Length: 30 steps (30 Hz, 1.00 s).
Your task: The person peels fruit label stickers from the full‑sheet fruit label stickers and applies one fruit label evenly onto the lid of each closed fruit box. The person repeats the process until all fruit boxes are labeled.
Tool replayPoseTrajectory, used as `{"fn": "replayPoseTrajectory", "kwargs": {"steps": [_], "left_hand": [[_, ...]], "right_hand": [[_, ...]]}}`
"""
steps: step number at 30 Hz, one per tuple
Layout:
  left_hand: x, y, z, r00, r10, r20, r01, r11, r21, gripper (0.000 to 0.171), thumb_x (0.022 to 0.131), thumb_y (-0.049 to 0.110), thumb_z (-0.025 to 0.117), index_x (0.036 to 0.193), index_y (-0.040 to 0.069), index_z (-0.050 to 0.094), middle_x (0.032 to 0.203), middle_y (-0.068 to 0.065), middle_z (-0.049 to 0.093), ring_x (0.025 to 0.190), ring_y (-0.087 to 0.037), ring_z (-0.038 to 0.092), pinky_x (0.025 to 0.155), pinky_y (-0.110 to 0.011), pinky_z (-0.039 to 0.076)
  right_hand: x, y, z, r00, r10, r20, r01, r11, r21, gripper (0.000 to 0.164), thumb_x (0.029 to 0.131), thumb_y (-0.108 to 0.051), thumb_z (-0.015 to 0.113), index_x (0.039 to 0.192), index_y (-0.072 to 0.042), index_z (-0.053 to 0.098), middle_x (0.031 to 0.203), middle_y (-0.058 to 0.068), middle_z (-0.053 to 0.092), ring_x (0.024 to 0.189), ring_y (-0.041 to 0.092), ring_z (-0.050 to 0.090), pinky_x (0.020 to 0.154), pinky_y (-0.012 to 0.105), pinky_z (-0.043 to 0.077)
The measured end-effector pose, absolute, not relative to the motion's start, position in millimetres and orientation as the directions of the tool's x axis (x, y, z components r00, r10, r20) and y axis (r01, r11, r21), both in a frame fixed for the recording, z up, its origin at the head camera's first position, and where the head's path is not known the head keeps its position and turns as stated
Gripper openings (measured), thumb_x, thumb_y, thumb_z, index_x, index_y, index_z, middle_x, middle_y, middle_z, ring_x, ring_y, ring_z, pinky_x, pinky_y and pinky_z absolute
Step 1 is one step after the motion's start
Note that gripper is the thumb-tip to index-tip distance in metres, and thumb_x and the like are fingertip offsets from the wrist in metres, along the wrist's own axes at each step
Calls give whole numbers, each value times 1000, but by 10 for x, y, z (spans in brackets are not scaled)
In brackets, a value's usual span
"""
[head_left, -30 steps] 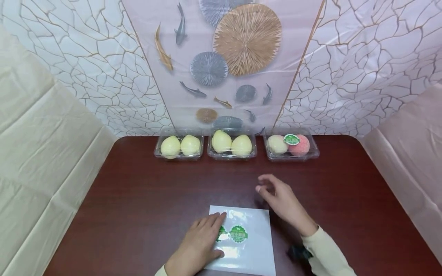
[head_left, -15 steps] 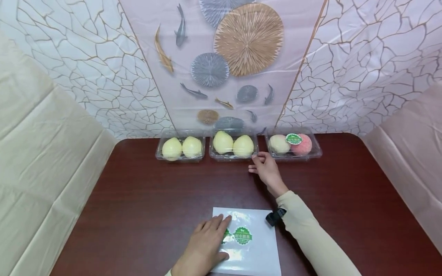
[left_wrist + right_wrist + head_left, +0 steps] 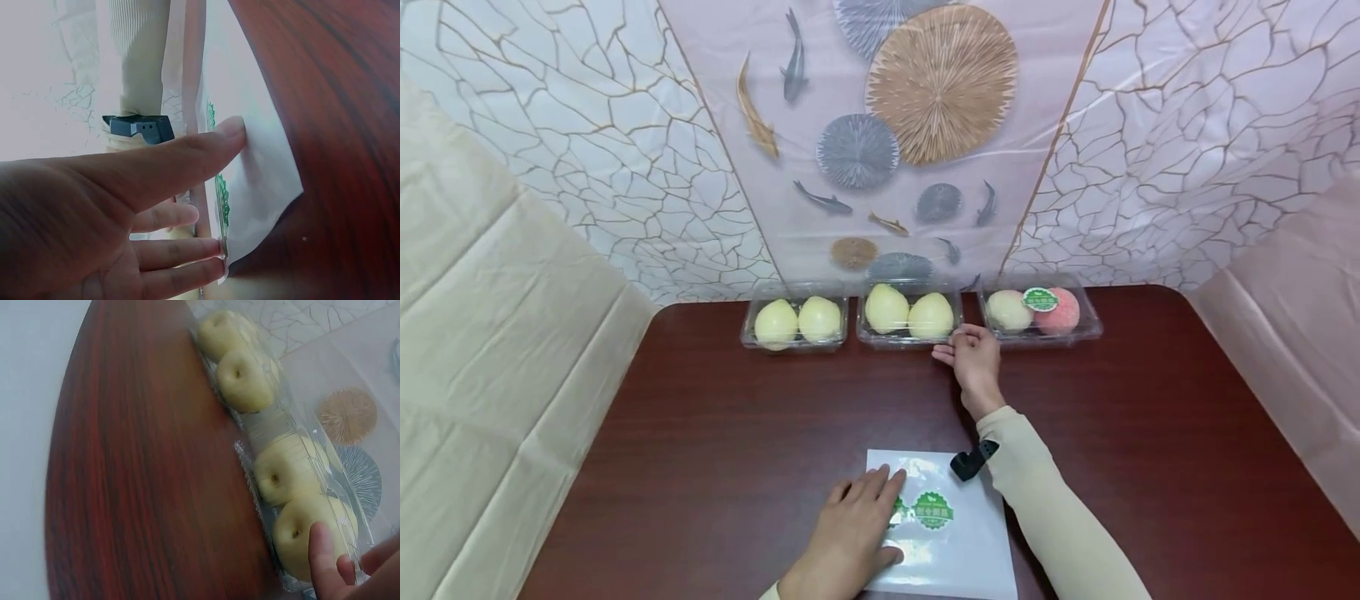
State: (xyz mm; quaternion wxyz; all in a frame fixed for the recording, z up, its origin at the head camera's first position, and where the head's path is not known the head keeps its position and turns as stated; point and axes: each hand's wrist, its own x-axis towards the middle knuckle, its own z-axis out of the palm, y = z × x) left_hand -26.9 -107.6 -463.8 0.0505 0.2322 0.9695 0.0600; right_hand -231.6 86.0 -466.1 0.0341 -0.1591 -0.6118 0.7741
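My left hand (image 3: 850, 533) lies with straight fingers on a white sheet (image 3: 970, 542) at the table's front. A round green sticker (image 3: 933, 510) shows on it, and a second is partly under my fingertips. In the left wrist view, the thumb (image 3: 187, 162) also touches the sheet (image 3: 256, 206). Farther back, my right hand (image 3: 976, 362) pinches the near right corner of the middle clear plastic box (image 3: 880, 340), which holds two pale yellow pear-like fruits (image 3: 931, 317). In the right wrist view, its fingertips overlap the box's end; the exact contact is partly hidden.
To the left stands another clear box (image 3: 842, 337) with two similar fruits. The right box (image 3: 1086, 329) holds a pale and a pink round fruit, with a green sticker (image 3: 1040, 300) on top. Behind the dark red-brown table (image 3: 737, 450) hangs a patterned cloth (image 3: 820, 92).
My right hand has reached forward and left from beside the sheet to the middle box's corner. My left hand stays on the sheet. The boxes show no clear movement.
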Motion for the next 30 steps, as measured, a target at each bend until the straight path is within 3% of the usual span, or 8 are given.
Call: {"fn": "replayPoseTrajectory", "kwargs": {"steps": [7,16,22,30], "left_hand": [[-250,-1085,-4648,-895,441,-60,426,888,174,93,76,45,93,153,14,51,153,-8,58,139,-23,55,105,-49,48],[-253,-1094,-4655,-894,439,-91,405,878,256,92,77,41,94,154,15,51,154,-6,57,141,-24,54,105,-54,48],[-267,-1039,-4711,-889,440,-123,381,863,332,93,78,41,94,156,15,49,155,-5,57,143,-23,53,108,-56,47],[-266,-1152,-4721,-908,415,-65,366,857,363,95,74,37,96,155,14,51,155,-5,57,144,-25,53,113,-58,43]], "right_hand": [[-2262,890,-4625,-950,185,-250,185,-308,-933,35,108,3,45,141,14,41,103,17,54,84,16,70,88,31,61],[-2016,1087,-4686,-954,132,-269,205,-367,-907,28,107,5,48,134,9,43,97,13,56,85,16,70,93,34,60],[-1804,1322,-4730,-958,97,-269,227,-313,-922,21,108,4,45,129,4,43,96,12,57,88,15,74,93,33,60],[-1676,1360,-4725,-978,2,-210,201,-283,-938,20,110,1,46,129,4,40,95,10,57,95,17,76,96,36,59]]}}
